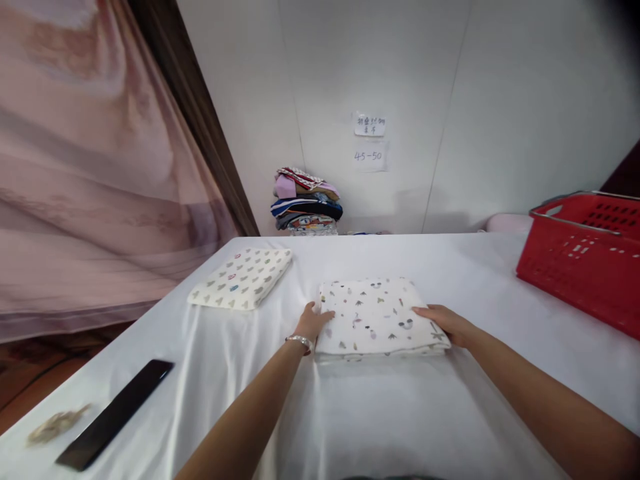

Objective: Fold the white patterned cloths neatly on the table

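Note:
A folded white cloth with small printed figures (pixel 377 313) lies on the white table sheet (pixel 390 413) in front of me. My left hand (pixel 313 321), with a bracelet on its wrist, rests against the cloth's left edge, fingers flat and stretched out. My right hand (pixel 445 322) lies on the cloth's right front corner, fingers flat on the fabric. Neither hand grips the cloth. A second folded cloth with a tree-like print (pixel 241 278) sits farther back to the left, apart from both hands.
A red plastic basket (pixel 583 260) stands at the right edge. A stack of folded coloured fabrics (pixel 306 203) sits against the back wall. A long black flat object (pixel 116 413) and a small beige scrap (pixel 56 423) lie at the near left. A pink curtain (pixel 95 167) hangs left.

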Demonstrator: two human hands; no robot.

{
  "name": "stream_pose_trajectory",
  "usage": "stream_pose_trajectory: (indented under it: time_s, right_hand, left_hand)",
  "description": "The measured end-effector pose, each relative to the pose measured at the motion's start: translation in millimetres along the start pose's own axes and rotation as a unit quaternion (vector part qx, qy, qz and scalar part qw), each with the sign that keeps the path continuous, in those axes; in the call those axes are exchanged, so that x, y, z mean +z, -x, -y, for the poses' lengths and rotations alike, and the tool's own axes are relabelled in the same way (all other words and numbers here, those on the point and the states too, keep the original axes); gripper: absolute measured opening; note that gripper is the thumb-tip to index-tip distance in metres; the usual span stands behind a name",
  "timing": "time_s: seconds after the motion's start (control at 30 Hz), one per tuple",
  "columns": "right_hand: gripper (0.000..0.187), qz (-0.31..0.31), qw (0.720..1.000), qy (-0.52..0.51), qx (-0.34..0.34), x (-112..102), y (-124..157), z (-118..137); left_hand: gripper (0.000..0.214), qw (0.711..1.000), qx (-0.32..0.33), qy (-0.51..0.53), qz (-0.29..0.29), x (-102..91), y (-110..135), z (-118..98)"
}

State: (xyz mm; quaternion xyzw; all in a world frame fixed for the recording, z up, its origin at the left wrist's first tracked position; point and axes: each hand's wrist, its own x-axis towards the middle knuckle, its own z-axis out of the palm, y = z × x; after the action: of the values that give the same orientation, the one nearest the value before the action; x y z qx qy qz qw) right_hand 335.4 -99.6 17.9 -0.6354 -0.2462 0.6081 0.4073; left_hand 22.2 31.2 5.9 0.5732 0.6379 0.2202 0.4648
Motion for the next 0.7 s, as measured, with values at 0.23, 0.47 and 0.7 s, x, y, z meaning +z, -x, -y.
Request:
stream_pose_trajectory:
  time_s: [0.23,0.47,0.7]
  right_hand:
    - [0.032,0.046,0.993,-0.087,0.063,-1.3,9.7,-4.8]
    - [0.040,0.042,0.999,-0.004,-0.013,-5.6,32.3,-19.0]
    - [0.070,-0.060,0.995,0.010,-0.075,-4.9,36.4,-20.7]
  left_hand:
    - [0.099,0.992,-0.023,0.095,0.075,-3.4,15.1,-0.8]
    - [0.099,0.996,0.000,-0.010,0.083,-14.0,34.1,13.4]
    - [0.090,0.984,-0.011,0.140,0.110,-15.9,43.1,1.6]
